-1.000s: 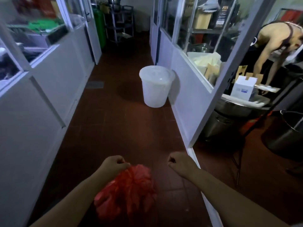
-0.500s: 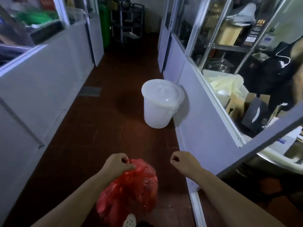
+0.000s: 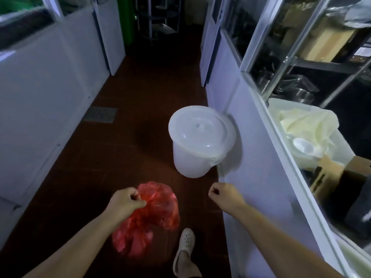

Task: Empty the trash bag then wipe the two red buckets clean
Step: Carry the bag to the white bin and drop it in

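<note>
Now, carrying the trash out.
The left hand grips the red trash bag by its neck; the right hand is an empty fist, free to lift the white lidded bucket's lid.

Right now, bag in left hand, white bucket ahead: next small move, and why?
Probably reach the right hand to the lid and lift it off. The left hand grips the red trash bag, the right holds nothing, and the white bucket ahead is closed. Whether this bucket takes the trash isn't visible.
</note>
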